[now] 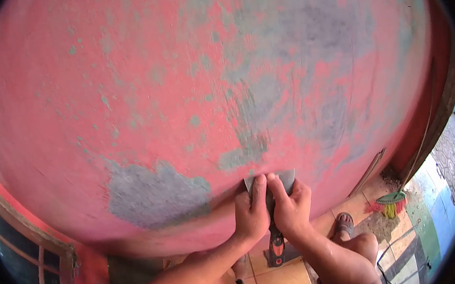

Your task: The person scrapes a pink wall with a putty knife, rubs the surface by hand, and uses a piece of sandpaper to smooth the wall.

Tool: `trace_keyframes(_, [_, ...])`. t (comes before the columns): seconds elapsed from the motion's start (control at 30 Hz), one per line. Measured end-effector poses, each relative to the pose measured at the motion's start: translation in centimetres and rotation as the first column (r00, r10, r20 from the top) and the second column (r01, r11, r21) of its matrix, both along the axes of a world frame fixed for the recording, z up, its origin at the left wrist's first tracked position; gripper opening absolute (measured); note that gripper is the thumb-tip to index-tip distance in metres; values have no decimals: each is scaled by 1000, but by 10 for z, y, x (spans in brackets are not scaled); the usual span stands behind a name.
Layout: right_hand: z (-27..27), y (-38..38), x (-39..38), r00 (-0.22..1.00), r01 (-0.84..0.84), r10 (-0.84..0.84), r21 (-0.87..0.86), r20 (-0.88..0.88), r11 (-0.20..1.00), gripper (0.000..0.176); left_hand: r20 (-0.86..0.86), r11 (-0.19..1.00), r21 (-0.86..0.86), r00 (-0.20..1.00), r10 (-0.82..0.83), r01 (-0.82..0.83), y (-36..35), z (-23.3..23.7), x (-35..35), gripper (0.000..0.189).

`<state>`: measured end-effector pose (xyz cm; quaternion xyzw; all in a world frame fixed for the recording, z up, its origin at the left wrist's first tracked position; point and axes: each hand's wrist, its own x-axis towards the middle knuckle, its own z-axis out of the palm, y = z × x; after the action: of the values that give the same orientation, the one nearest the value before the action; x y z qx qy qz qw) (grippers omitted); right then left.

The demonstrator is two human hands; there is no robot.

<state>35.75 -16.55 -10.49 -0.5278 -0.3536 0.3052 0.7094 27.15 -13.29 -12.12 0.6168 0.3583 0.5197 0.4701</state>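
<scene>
Both my hands grip a paint scraper [276, 246] with a wide metal blade and a black and orange handle. My left hand [251, 214] closes round its left side, thumb pressed on the blade. On the other side, my right hand [291, 206] is wrapped the same way, its thumb beside the left one. The blade's upper edge lies at the pink wall [172, 130], just below a scraped green-grey strip. Peeled grey patches mark the wall at lower left and upper right. The fingers behind the scraper are hidden.
A broom [392, 203] with green, red and yellow bristles lies on the tiled floor [283, 283] at right, near thin sticks [368, 172] against the wall. A framed window [23, 246] stands at lower left. My sandalled foot [344, 222] is near the wall.
</scene>
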Motion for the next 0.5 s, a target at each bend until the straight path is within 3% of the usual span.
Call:
trace_keyframes(0.1, [-1,1,2,997,-47,49,43,-51,998,29,210,992,-77,974,-86,104,-9,-8,5,40])
trace_keyframes(0.2, [2,3,3,996,-53,55,31,-68,998,28,185,984,-61,971,-154,168,-8,-3,-3,40])
trace_keyframes(0.3, [1,2,-7,991,-24,30,46,-127,999,27,179,990,-94,980,-91,109,-7,-2,-7,40])
trace_keyframes(0.4, [1,2,-3,995,-63,64,22,-71,998,28,142,997,-37,988,-66,72,-3,-6,-3,42])
trace_keyframes(0.5, [10,6,1,1000,10,-11,36,22,999,30,107,997,-2,991,-76,77,1,-1,1,46])
